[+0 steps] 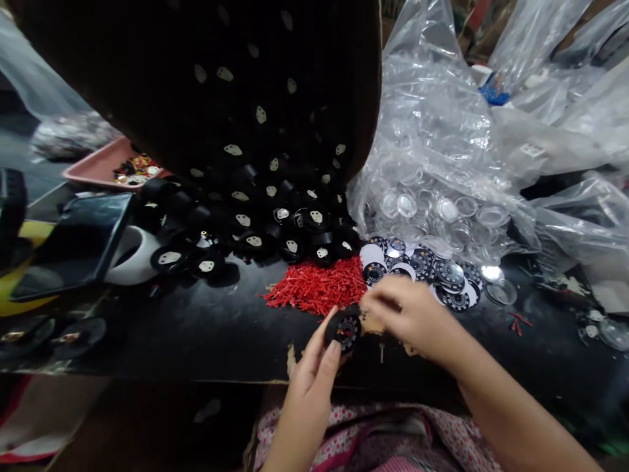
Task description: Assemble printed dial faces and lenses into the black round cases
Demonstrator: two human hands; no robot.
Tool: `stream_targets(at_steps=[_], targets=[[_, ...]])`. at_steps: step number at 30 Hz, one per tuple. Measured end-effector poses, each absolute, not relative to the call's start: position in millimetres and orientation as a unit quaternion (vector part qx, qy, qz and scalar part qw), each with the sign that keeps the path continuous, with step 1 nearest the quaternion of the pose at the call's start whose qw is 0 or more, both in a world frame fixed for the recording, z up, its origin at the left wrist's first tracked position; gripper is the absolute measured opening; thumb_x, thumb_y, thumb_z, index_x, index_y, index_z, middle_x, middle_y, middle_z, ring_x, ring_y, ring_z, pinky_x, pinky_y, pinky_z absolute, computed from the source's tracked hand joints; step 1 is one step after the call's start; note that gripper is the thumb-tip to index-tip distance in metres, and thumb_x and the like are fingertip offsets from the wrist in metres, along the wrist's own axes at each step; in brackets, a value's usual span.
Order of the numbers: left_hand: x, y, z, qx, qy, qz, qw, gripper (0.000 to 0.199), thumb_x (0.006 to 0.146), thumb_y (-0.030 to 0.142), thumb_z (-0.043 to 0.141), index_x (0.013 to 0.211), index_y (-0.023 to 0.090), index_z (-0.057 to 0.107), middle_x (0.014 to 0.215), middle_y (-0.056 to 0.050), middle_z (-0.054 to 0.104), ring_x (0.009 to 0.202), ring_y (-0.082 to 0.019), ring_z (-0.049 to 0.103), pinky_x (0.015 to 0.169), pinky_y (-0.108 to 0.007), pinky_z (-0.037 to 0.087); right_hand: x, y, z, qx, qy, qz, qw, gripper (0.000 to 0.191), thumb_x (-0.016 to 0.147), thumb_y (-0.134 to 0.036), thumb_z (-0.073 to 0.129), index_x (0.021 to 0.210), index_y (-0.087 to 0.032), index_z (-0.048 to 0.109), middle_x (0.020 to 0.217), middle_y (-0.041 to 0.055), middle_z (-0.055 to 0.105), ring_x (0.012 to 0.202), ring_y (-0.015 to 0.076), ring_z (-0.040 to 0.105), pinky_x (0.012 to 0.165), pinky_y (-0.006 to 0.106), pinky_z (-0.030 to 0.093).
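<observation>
My left hand [314,370] is closed round a small black dial gauge [346,333], its face tilted up toward me. A red pointer lies across the printed black face. Just to the right of the gauge is my right hand [415,318], somewhat blurred, with the fingers curled and pinched together. Whatever may be between those fingertips is too small to make out. Beyond the gauge lies a heap of red pointers [317,288]. Printed black dial discs [449,272], some showing their white backs, are spread behind my right hand.
A large dark container [196,111] spills black round cases [314,242] across the back. Clear plastic bags [432,111] and clear round covers [459,229] are at the right. On the left are a phone [73,242], a white ring [133,255] and a pink tray [93,160].
</observation>
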State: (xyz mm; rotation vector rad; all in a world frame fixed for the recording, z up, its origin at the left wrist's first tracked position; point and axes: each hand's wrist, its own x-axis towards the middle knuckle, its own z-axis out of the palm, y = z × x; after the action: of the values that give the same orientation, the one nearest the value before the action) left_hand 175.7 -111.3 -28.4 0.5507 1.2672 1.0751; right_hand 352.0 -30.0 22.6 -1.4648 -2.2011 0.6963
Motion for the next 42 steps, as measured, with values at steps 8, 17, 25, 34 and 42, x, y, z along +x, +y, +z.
stream_targets(at_steps=[8,17,25,34,42], targets=[[182.0,-107.7,-32.6,0.144,0.469,0.496,0.716,0.032,0.087,0.042,0.07,0.116,0.03,0.072,0.129,-0.003,0.071,0.125,-0.03,0.062,0.107,-0.05,0.048,396.6,17.7,8.5,-0.632,-0.735,0.018,0.245,0.024,0.092,-0.019,0.063,0.111,-0.013,0.075,0.118,0.0157,0.069,0.113,0.0333,0.063,0.101,0.052,0.046],[180.9,-91.3,-20.8,0.015,0.387,0.503,0.773,0.03,0.09,0.042,0.067,0.106,0.019,0.075,0.106,-0.008,0.078,0.091,-0.019,0.073,0.086,-0.031,0.058,330.4,-69.3,-1.0,-0.418,-0.86,0.09,0.279,0.025,0.099,-0.024,0.056,0.116,-0.015,0.072,0.134,0.0157,0.065,0.121,0.0284,0.062,0.098,0.045,0.049],[180.0,-108.0,-26.8,0.295,0.467,0.479,0.683,0.04,0.09,0.037,0.067,0.13,0.028,0.065,0.141,-0.005,0.063,0.133,-0.027,0.055,0.112,-0.042,0.045,324.9,-61.5,13.6,-0.526,-0.763,0.233,0.293,0.032,0.104,-0.04,0.044,0.091,-0.02,0.066,0.086,0.0035,0.071,0.085,0.0197,0.061,0.077,0.035,0.044],[175.4,-116.4,-23.3,0.455,0.491,0.425,0.61,0.042,0.095,0.036,0.058,0.136,0.028,0.058,0.145,-0.006,0.06,0.136,-0.026,0.052,0.117,-0.046,0.038,306.0,-63.0,5.0,-0.51,-0.769,0.182,0.341,0.044,0.106,-0.03,0.032,0.066,-0.02,0.049,0.061,-0.0009,0.053,0.061,0.0144,0.047,0.068,0.032,0.034],[110.5,-158.0,-29.1,0.384,0.594,0.348,0.615,0.036,0.089,0.04,0.065,0.123,0.03,0.07,0.13,-0.007,0.07,0.126,-0.031,0.061,0.113,-0.051,0.041,311.2,-61.2,10.4,-0.462,-0.77,0.36,0.252,0.035,0.104,-0.038,0.041,0.082,-0.022,0.063,0.08,-0.001,0.07,0.074,0.0153,0.062,0.072,0.029,0.042]])
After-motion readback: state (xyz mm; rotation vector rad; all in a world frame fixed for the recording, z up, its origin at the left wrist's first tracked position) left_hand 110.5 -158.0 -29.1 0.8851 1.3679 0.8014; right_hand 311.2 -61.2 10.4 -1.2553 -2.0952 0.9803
